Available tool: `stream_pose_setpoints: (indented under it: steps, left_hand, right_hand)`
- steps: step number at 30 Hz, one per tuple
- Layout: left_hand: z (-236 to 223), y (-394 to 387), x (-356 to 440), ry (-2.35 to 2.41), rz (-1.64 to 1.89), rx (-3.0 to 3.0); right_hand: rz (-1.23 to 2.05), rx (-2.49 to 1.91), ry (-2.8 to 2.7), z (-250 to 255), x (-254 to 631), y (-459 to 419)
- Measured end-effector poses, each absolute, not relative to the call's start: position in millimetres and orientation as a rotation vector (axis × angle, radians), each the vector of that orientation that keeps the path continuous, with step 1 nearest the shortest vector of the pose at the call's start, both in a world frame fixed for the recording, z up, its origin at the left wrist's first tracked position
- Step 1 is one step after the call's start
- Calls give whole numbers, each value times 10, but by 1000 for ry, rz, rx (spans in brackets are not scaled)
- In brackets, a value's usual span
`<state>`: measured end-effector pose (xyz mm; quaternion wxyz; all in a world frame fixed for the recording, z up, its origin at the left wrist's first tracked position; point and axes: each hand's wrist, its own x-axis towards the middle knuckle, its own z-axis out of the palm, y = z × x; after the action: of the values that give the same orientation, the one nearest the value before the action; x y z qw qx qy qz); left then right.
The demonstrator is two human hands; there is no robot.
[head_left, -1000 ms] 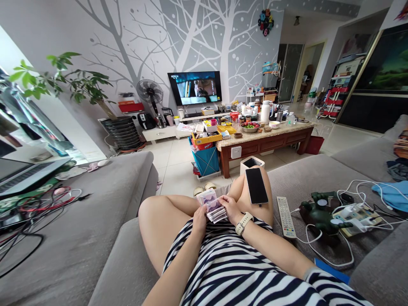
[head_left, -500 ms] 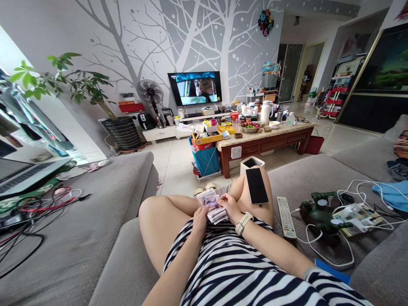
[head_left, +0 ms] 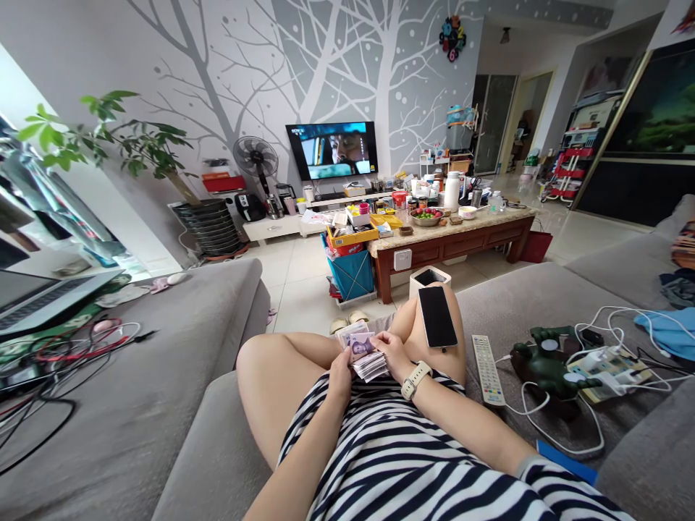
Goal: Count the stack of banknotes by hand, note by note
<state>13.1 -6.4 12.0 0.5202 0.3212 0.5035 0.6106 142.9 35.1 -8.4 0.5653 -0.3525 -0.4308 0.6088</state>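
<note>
Loose stack of rectangular purple paper banknotes (head_left: 360,348) held just beyond the navy-and-white striped cloth garment (head_left: 374,420), fingers of bare left hand (head_left: 340,371) and right hand (head_left: 394,354) pinching left and right edges, likely light, limp, slippery, easily creased, so grip edges gently.
</note>
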Motion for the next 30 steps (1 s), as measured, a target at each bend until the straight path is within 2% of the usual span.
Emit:
stream_pose_setpoints:
  steps: [30]
  left_hand:
    - [184, -101, 151, 1242, 1475, 784]
  right_hand:
    - [1480, -776, -1016, -6, 1442, 295]
